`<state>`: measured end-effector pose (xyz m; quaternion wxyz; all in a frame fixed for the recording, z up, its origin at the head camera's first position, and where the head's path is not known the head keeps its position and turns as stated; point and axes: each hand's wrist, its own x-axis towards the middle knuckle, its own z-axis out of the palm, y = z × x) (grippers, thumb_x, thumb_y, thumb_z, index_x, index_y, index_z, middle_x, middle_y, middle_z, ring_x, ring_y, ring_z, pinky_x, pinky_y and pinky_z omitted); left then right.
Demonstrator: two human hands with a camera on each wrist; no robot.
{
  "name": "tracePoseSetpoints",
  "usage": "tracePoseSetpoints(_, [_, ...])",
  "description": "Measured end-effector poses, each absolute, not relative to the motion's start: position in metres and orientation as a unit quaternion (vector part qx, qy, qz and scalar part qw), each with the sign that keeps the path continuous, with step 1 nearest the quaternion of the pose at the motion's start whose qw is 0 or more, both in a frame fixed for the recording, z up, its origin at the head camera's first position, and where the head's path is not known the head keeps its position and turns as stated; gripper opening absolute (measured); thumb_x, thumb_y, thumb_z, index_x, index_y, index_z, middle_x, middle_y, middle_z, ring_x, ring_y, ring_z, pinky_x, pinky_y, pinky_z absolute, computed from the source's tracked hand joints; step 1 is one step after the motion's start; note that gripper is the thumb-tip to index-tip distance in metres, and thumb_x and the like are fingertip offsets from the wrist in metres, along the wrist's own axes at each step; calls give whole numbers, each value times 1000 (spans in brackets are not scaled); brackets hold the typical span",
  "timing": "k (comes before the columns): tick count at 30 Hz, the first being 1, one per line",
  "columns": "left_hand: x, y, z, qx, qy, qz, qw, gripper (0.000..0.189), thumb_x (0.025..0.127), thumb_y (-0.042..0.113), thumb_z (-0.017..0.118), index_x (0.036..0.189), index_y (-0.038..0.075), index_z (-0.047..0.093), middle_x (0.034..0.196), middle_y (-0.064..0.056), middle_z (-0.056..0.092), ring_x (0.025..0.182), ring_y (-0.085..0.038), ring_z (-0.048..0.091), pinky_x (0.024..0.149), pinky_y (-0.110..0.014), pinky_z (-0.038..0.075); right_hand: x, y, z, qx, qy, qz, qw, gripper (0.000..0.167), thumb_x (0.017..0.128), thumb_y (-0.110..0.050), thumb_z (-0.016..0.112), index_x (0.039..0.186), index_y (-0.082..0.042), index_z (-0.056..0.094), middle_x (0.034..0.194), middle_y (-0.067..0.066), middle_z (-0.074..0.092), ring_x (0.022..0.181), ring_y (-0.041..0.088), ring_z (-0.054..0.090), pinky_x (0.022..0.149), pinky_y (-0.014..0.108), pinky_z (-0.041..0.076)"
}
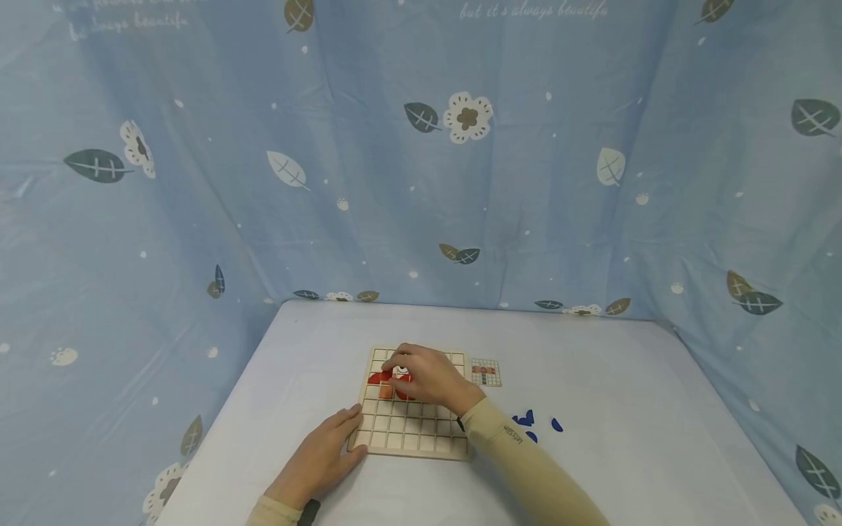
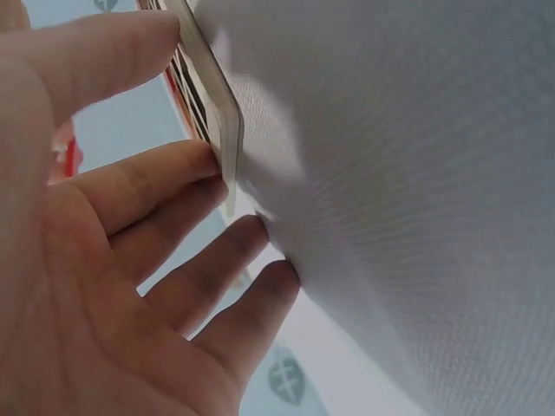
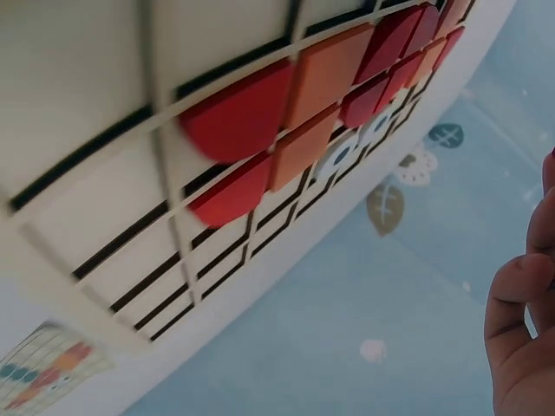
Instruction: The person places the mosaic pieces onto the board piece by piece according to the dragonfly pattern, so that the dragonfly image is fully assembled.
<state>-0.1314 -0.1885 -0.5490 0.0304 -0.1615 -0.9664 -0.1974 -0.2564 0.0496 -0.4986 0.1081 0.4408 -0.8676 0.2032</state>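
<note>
Right hand (image 1: 426, 375) pinches a red piece (image 1: 387, 375), probably light, stiff, best edge-held. Left hand (image 1: 322, 447) spreads fingers against the board (image 1: 411, 441).

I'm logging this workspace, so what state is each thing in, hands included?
Wooden grid board: flat, partly filled.
Left hand: fingers touching the board's edge.
Right hand: pinching a red piece.
Other red pieces: on the board.
Orange pieces: on the board.
White eye pieces: on the board.
Blue pieces: loose, off the board.
Pattern card: face up beside the board.
</note>
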Motion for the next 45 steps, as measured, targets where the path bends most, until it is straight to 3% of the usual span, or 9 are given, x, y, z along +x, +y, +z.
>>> tracePoseSetpoints(9, [-132, -189, -550, -173, -964, -196, 40, 57, 87, 25, 76, 134, -5, 62, 148, -12, 54, 133, -37, 52, 111, -49, 44, -266, 28, -500, 439, -872, 200, 84, 22, 93, -29, 76, 114, -24, 77, 109, -9, 67, 90, 11, 68, 76, 17, 55])
tracePoseSetpoints(19, [-132, -190, -550, -188, -961, -199, 50, 57, 90, 28, 77, 134, -5, 62, 146, -14, 55, 133, -36, 53, 110, -50, 45, -272, 12, -510, 439, -882, 165, 43, 18, 92, -30, 76, 109, -25, 79, 102, -10, 68, 79, -2, 57, 70, 16, 53])
tracePoseSetpoints(28, [-132, -190, -550, -182, -961, -206, 35, 61, 90, 32, 78, 136, -4, 60, 149, -13, 53, 134, -36, 51, 111, -50, 44, -271, 4, -519, 432, -892, 128, 27, 19, 90, -34, 79, 108, -27, 80, 97, -13, 66, 79, -3, 57, 69, 16, 52])
tracePoseSetpoints(45, [-131, -191, -550, -187, -959, -211, 38, 61, 89, 31, 79, 135, -5, 61, 148, -13, 53, 134, -37, 51, 110, -51, 44, -270, -8, -519, 414, -904, 107, -13, 14, 88, -26, 80, 102, -25, 81, 97, -13, 69, 84, -1, 59, 72, 19, 53])
